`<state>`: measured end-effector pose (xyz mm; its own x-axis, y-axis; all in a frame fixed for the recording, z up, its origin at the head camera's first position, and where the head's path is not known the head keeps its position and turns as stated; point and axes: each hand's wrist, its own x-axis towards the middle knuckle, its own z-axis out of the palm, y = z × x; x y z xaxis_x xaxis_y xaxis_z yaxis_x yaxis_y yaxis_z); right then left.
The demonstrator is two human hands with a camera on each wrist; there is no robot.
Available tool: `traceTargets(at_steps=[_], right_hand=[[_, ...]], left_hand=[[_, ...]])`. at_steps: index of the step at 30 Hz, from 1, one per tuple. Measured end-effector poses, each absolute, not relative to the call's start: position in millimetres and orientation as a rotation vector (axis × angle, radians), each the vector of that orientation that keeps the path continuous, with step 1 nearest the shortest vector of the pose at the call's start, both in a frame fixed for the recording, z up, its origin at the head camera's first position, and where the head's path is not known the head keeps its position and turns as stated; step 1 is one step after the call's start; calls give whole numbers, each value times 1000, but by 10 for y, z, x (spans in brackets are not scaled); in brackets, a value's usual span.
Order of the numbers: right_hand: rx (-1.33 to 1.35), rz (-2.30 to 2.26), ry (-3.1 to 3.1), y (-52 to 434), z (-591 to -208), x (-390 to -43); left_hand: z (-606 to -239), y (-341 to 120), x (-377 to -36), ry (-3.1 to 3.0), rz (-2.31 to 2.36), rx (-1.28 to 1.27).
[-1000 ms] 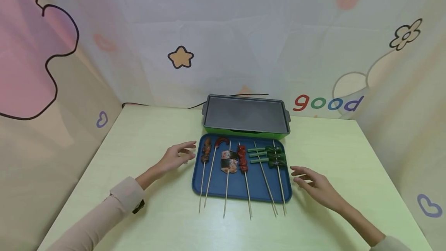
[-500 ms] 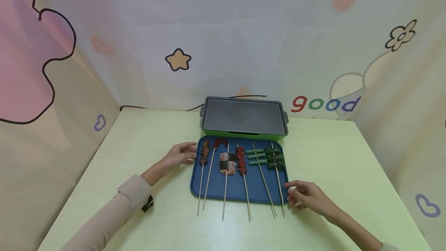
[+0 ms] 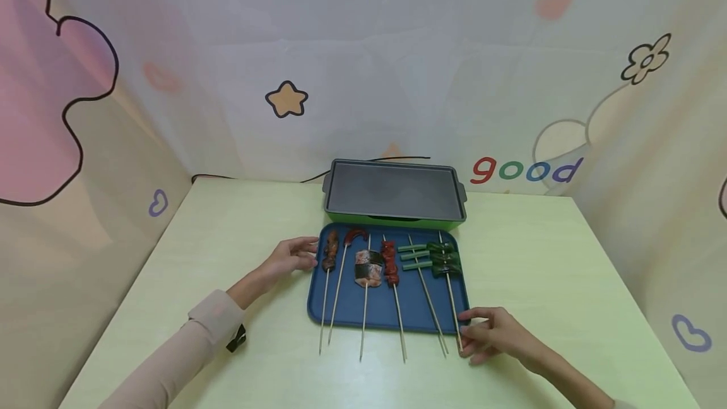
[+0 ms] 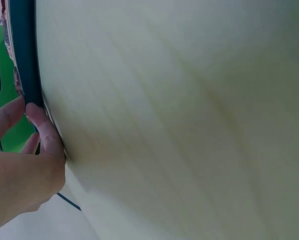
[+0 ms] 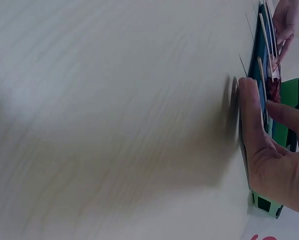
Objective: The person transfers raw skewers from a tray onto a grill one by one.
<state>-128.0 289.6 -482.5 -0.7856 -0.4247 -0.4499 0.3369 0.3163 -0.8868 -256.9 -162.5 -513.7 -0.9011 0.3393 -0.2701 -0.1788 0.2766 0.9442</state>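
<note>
In the head view, my left hand (image 3: 286, 255) is at the left edge of the blue tray (image 3: 377, 320), its fingertips and thumb touching the rim. Up close in the left wrist view, the thumb and a finger meet the tray's rim (image 4: 27, 55). My right hand (image 3: 500, 336) is at the tray's lower right corner, fingertips overlapping the stick end of the rightmost skewer with dark green leaves (image 3: 443, 260). The thumb and a finger stay apart around that spot in the right wrist view. Both hands have relaxed fingers.
Other skewers lie side by side on the tray: a brown meat one (image 3: 330, 251), a red curled one (image 3: 354, 235), a black-banded one (image 3: 368, 269) and a red chunk one (image 3: 389, 262). A green grill with a grey plate (image 3: 394, 189) stands just behind, near the curtain (image 3: 363, 93).
My right hand has moved down and inward from beside the tray to its lower right corner. The left hand has come in to the tray's left edge. The skewers keep their places.
</note>
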Motion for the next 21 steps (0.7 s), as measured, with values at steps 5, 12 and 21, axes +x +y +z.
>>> traceTargets(at_steps=[5,12,21], right_hand=[[-80,-1581,1837,2860,-4848,-1247],[-115,-1612,1804,2859,-4864,-1254],[-165,-1595,1815,2893,-4844,-1288]], left_hand=[[-5140,-1644,-2544,2119,1664,186],[-5130,-1628,-2553,2129,1644,170],[-5119,-1610,-2544,2123,1666,160]])
